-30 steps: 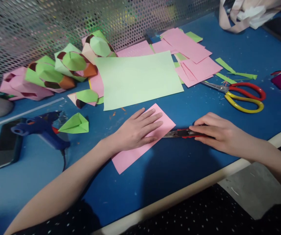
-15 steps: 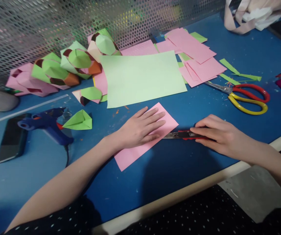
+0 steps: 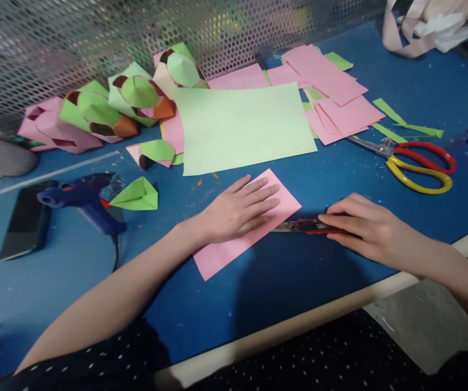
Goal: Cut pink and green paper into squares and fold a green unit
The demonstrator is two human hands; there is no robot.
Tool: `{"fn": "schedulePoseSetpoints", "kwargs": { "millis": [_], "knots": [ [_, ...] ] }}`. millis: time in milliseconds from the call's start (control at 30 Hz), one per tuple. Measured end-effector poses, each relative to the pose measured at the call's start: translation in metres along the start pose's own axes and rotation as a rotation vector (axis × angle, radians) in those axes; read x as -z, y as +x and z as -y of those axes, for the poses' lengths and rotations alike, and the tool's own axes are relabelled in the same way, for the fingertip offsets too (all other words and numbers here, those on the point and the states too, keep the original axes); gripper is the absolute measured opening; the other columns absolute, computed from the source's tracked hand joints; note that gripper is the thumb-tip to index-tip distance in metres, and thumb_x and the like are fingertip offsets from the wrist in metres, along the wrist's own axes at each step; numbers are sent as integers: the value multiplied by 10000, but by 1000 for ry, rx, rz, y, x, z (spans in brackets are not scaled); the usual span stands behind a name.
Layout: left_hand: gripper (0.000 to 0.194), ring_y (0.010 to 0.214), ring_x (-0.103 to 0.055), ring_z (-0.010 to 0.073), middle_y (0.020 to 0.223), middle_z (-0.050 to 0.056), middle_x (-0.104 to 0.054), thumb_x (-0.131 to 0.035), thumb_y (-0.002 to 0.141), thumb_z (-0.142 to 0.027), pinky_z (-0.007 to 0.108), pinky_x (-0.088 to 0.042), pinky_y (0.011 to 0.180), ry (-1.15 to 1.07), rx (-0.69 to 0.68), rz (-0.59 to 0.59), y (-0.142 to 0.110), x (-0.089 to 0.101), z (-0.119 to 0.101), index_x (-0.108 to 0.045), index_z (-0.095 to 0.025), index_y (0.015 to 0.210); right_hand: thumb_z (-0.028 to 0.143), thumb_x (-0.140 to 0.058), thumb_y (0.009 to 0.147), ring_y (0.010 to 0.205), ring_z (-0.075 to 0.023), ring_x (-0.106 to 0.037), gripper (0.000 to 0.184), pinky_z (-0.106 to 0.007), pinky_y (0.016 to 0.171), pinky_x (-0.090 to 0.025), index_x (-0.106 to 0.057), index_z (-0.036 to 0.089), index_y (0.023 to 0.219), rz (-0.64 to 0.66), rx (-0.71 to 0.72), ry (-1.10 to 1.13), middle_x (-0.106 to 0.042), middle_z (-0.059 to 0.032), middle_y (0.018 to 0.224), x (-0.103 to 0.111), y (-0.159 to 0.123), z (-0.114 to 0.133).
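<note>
My left hand [image 3: 238, 209] lies flat on a piece of pink paper [image 3: 217, 259], its fingers spread across the sheet. The paper rests slantwise on the blue table. A utility knife [image 3: 311, 226] with a red and black body is gripped in my right hand [image 3: 364, 225]. Its metal blade end points left and meets the lower right edge of the pink paper; the tip is hidden at that edge. Just behind the hands lies a large pale green sheet [image 3: 246, 130].
Scissors [image 3: 421, 163] and green paper strips [image 3: 405, 119] lie right, beside stacked pink sheets [image 3: 327, 81]. At left are a blue glue gun [image 3: 85, 201], a phone [image 3: 26, 220] and a folded green piece [image 3: 138, 194]. Folded paper shapes [image 3: 95, 108] line the perforated metal panel [image 3: 95, 32].
The whole view has shifted slightly, so things appear a little further right. My hands, the pink paper and the knife keep nearly the same positions relative to each other.
</note>
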State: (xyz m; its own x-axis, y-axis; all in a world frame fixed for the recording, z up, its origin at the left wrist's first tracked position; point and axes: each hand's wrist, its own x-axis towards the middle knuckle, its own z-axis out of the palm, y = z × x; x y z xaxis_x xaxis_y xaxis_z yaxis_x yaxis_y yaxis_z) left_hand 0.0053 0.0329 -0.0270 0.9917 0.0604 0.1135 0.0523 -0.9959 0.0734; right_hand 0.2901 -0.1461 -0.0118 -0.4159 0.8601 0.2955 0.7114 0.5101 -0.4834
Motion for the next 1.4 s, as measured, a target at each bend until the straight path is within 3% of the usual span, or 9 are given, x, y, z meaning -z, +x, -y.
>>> {"fn": "schedulePoseSetpoints", "kwargs": {
  "millis": [300,633,1000,1400],
  "knots": [
    [522,1510,-288,269,1573,101,-414,-494,1024,-295,520,-239,1226,-23,14,7,0,0,0,-369,-222,1526,204,-554,968,904,-224,-579,285,-380,765,-525,-670,129,1218,10,-17,9,-645,-131,1033,-2,1,4],
    [492,1511,-287,260,1570,93,-423,-497,1022,-282,512,-241,1225,-48,25,13,1,1,-1,-409,-245,1504,204,-547,968,936,-231,-596,284,-388,794,-544,-669,134,1214,16,-25,23,-637,-128,1032,-6,2,8],
    [436,1503,-307,260,1559,96,-439,-485,1029,-299,517,-257,1219,-35,34,3,1,1,-2,-466,-227,1459,154,-506,984,994,-258,-614,219,-441,810,-558,-644,129,1153,41,108,-106,-665,-132,1001,-12,5,13],
    [425,1507,-299,259,1563,97,-432,-483,1031,-304,502,-256,1221,-42,28,2,1,2,-3,-477,-222,1448,128,-557,959,970,-251,-613,215,-410,767,-553,-617,98,1163,21,146,-129,-672,-137,983,-15,12,19]
  ]
}}
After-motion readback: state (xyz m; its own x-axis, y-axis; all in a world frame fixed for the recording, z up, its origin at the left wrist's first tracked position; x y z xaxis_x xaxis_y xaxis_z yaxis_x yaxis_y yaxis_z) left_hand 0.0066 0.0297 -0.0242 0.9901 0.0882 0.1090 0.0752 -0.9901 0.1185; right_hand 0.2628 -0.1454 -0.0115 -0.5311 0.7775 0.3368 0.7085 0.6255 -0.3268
